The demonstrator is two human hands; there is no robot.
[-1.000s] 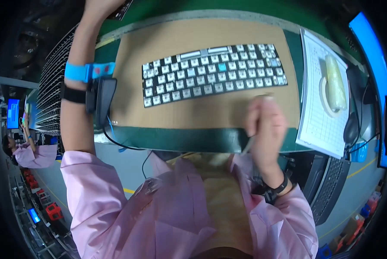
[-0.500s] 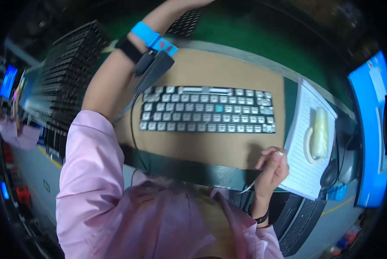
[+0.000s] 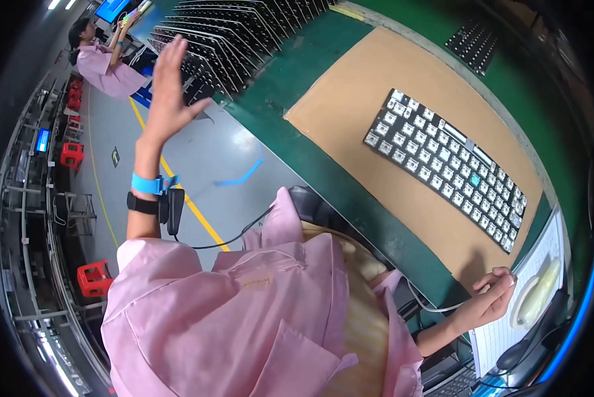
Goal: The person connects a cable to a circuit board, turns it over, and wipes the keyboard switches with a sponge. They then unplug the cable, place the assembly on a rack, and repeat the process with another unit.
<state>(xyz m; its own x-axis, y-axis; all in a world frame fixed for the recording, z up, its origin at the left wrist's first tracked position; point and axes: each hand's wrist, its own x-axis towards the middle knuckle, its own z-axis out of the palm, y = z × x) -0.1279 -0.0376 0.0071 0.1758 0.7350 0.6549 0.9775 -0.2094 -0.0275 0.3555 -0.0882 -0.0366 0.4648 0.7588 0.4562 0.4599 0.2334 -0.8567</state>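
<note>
My left hand (image 3: 169, 99) is raised at the left with its fingers stretched, holding nothing, near a row of upright black plates (image 3: 224, 46). A blue strap (image 3: 152, 184) and a black band with a small box circle that wrist. My right hand (image 3: 495, 294) is curled, thumb against fingers, beside the board's near right corner. Something small and whitish shows at its fingertips, too small to name. A keyboard without keycaps (image 3: 452, 165), with white switches and one teal one, lies on the brown board (image 3: 350, 99), apart from both hands.
Right of the keyboard, a lined paper sheet (image 3: 492, 341) carries a pale wrapped roll (image 3: 542, 291), with a black mouse (image 3: 514, 355) nearby. Another black plate (image 3: 472, 46) lies beyond the board. At far left are a co-worker in pink (image 3: 101, 66) and a red stool (image 3: 94, 278).
The view has turned left. My left hand has swung from beyond the keyboard to the left beside the upright plates. My right hand stays curled near the paper.
</note>
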